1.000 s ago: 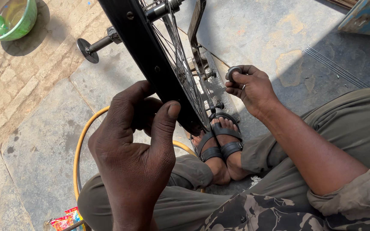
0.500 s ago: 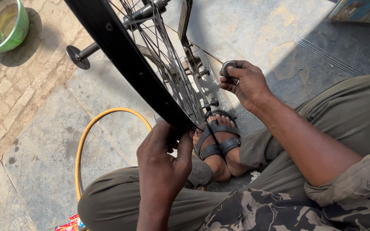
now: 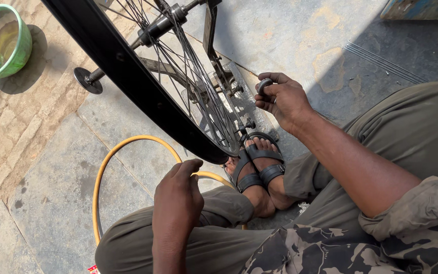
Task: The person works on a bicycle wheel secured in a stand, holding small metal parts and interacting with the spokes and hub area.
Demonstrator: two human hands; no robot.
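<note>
A black bicycle wheel rim (image 3: 128, 76) with thin metal spokes (image 3: 198, 96) stands in a metal stand in front of me. My left hand (image 3: 178, 195) hovers just below the rim's lowest part, fingers curled, holding nothing that I can see. My right hand (image 3: 282, 99) is raised to the right of the wheel and pinches a small round metal tool (image 3: 264, 84) between thumb and fingers. My sandalled foot (image 3: 257, 170) rests on the ground under the wheel.
A yellow rim strip or hose loop (image 3: 108, 167) lies on the stone floor by my left knee. A green bowl (image 3: 6, 40) of water sits at the top left. Loose spokes (image 3: 386, 61) lie at the upper right. The axle end (image 3: 87, 80) juts left.
My left hand has let go of the rim and dropped below it. The wheel appears shifted up and left in view. My right hand keeps its tool and stays near the spokes.
</note>
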